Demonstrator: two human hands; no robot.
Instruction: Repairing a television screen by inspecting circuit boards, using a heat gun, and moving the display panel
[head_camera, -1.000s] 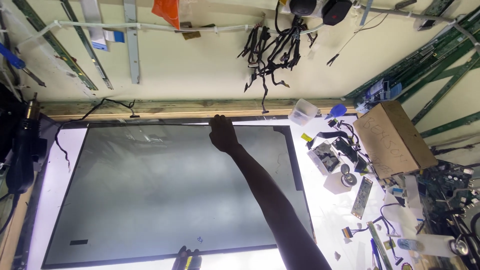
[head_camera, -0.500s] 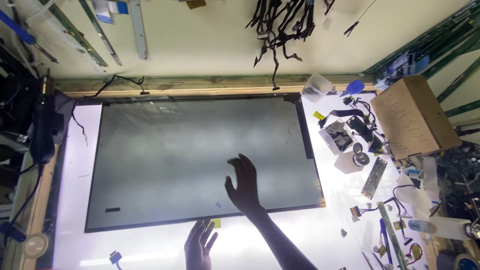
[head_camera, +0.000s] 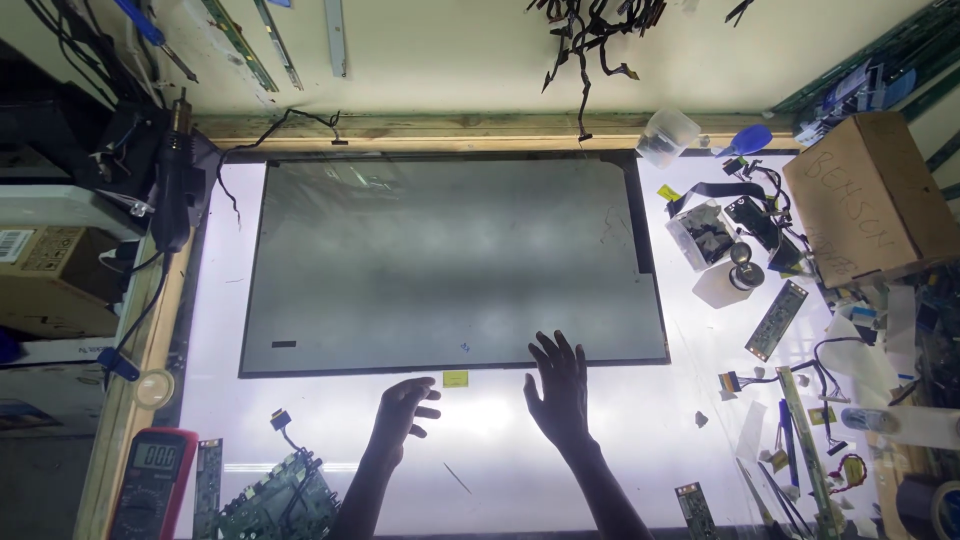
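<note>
Head view: display panel (head_camera: 450, 265) lies just beyond both hands (head_camera: 480, 400).

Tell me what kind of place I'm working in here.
Most likely an electronics repair bench for flat screens: a large dark display panel lies on a lit white table, with a red multimeter, a green circuit board and cable bundles hung on the wall.

panel: the display panel (head_camera: 450, 265) lies flat mid-table on the lit table (head_camera: 620, 440), far edge by the wooden rail (head_camera: 450, 128)
your hands: left hand (head_camera: 403, 412) and right hand (head_camera: 560, 390) at the panel's near edge, small tag (head_camera: 455, 379) between them
left: multimeter (head_camera: 150, 483) near corner, circuit board (head_camera: 275, 500) just right of it
right: cardboard box (head_camera: 865, 195) far right, narrow strip board (head_camera: 776, 320) nearer you
</note>
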